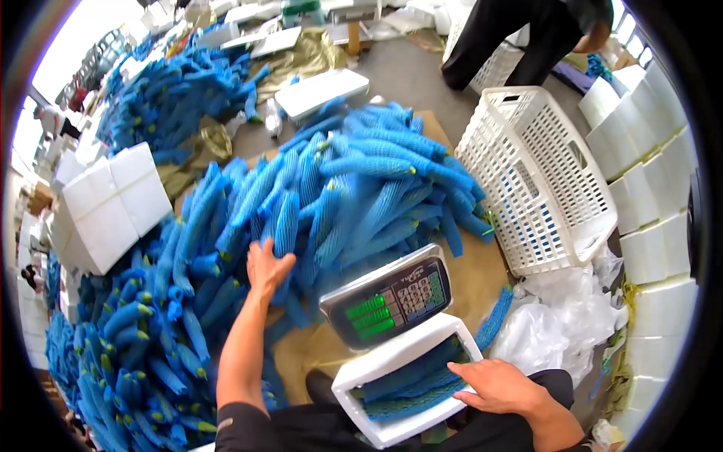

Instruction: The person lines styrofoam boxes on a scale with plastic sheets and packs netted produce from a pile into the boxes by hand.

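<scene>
My left hand reaches into the big pile of blue net-wrapped bundles, its fingers at the lower end of one bundle; whether they grip it is unclear. My right hand rests on the right rim of a white foam box, fingers apart and holding nothing. Several blue bundles lie inside that box. Just beyond the box stands a scale display with lit green readouts. One loose blue bundle lies right of the box.
A white plastic crate is tilted at the right, with clear plastic bags below it. White foam boxes are stacked along the right edge. Another person stands behind the crate. More bundles and a strapped foam box are at left.
</scene>
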The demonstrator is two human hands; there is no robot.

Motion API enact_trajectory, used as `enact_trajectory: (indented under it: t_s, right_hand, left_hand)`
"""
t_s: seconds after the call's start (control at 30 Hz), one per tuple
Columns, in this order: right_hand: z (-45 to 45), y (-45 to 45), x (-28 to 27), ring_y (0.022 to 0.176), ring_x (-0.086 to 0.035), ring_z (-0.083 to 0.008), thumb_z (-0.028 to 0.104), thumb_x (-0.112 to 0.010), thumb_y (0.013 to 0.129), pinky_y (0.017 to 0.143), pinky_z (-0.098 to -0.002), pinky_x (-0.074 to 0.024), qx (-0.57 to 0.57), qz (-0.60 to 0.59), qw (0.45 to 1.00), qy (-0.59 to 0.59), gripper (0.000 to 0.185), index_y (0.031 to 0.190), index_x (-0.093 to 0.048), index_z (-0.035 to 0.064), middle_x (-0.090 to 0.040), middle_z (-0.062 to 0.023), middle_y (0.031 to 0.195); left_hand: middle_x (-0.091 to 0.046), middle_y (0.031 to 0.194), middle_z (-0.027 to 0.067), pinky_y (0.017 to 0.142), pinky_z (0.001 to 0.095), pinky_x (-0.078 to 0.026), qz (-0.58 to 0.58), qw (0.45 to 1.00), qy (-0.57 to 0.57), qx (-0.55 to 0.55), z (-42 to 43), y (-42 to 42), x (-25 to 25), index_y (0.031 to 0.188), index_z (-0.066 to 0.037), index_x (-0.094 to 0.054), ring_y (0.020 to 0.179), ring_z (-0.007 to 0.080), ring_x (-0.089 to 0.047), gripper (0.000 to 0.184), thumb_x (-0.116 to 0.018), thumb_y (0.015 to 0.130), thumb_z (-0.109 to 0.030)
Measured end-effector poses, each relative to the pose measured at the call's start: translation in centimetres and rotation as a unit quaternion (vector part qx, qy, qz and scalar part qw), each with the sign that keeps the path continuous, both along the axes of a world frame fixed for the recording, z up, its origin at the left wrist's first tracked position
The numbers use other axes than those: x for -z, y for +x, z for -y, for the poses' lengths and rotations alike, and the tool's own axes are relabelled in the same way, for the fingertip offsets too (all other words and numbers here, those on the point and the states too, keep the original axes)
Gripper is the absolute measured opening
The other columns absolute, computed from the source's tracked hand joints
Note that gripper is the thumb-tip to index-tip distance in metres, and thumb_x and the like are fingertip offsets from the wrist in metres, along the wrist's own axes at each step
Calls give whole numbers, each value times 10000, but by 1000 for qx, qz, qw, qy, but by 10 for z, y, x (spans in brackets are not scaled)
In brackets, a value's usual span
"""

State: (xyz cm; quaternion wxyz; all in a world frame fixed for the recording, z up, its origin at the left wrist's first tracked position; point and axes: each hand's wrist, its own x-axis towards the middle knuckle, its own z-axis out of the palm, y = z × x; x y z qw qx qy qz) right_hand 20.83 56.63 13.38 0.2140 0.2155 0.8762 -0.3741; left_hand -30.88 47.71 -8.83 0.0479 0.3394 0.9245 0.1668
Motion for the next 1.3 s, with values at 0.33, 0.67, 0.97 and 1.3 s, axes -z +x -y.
enact_trajectory:
  t_s: [0.33, 0.67, 0.97, 1.3]
  right_hand:
    - [33, 2, 2, 1094, -655, -404, 398, -655, 1011, 940, -493, -537, -28, -175, 984, 8, 629, 1484, -499, 13, -689, -216, 1249]
    - [89, -71, -17, 1348, -564, -270, 474, -595, 1058, 1170, -393, -404, 339, -325, 730, -496, 709, 1540, -429, -19, -581, -163, 1470]
    - [56, 27, 34, 995, -677, -236, 320, -828, 855, 911, -385, -534, 405, -261, 875, -44, 540, 1254, -648, 5, -704, -99, 1065]
    - [142, 48, 160, 1360, -520, -348, 459, -718, 900, 1209, -626, -285, -85, -79, 972, 205, 645, 1482, -594, 210, -645, -129, 1370]
  left_hand:
    - [-649, 1017, 82, 843, 353, -537, 434, 855, 281, -34, 126, 115, -189, 1235, -27, -613, 956, 173, -630, 445, -706, 845, -218]
    - [-656, 1214, 41, 1014, 323, -472, 561, 766, 265, 167, 138, 284, -284, 1378, -49, -584, 1124, 151, -579, 540, -735, 871, -162]
    - [-729, 1241, 217, 733, 289, -603, 570, 740, 339, 114, 150, 274, -258, 1231, 47, -576, 831, 165, -714, 429, -584, 893, -217]
    - [-727, 1267, 164, 855, 320, -588, 581, 729, 362, 29, 150, 256, -239, 1216, 26, -637, 933, 165, -703, 402, -626, 957, -281]
